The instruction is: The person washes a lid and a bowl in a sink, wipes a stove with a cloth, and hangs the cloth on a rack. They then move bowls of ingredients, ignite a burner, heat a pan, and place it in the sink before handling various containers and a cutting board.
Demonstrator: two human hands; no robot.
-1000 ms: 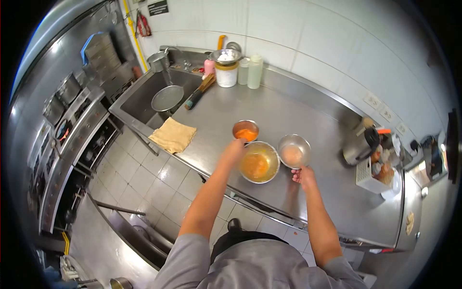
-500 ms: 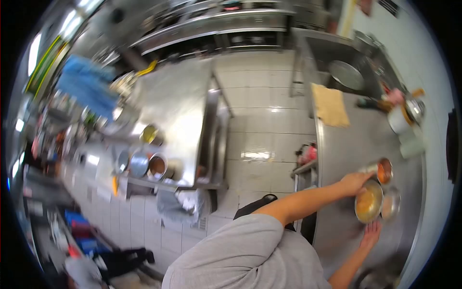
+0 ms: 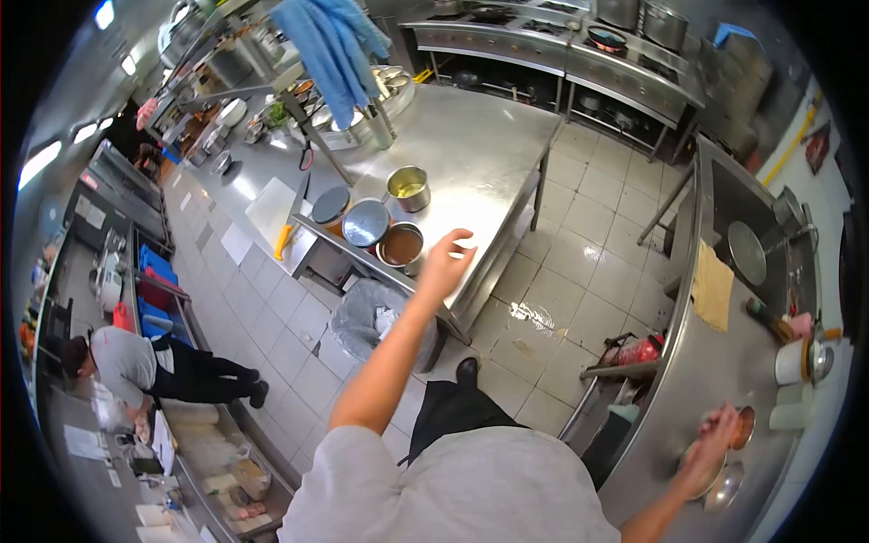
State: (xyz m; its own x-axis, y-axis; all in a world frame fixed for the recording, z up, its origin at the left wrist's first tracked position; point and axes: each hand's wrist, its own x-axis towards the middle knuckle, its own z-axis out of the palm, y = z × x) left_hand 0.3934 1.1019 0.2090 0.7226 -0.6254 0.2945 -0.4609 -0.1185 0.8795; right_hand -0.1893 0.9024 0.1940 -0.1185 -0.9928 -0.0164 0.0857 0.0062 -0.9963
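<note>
My left hand (image 3: 448,258) is stretched out in the air with its fingers spread, empty, just in front of a steel pot of brown liquid (image 3: 402,244) at the near edge of the middle steel table (image 3: 480,145). A pot of yellow liquid (image 3: 408,188) and a lidded pot (image 3: 366,223) stand beside it. My right hand (image 3: 715,442) lies over the large steel bowl (image 3: 690,466) on the counter at the lower right. A small pot of orange sauce (image 3: 746,427) and a smaller steel bowl (image 3: 727,489) flank it. Whether the hand grips the bowl is unclear.
A blue cloth (image 3: 330,45) hangs over the middle table. A bagged bin (image 3: 367,321) stands under its edge. A tan cloth (image 3: 712,285) lies by the sink (image 3: 747,253). Stoves (image 3: 579,45) line the far wall. A co-worker (image 3: 136,362) bends at the left counter.
My view has swung left from the counter to the middle table. My left hand left the large bowl and reached out toward the pots. My right hand moved onto the large bowl.
</note>
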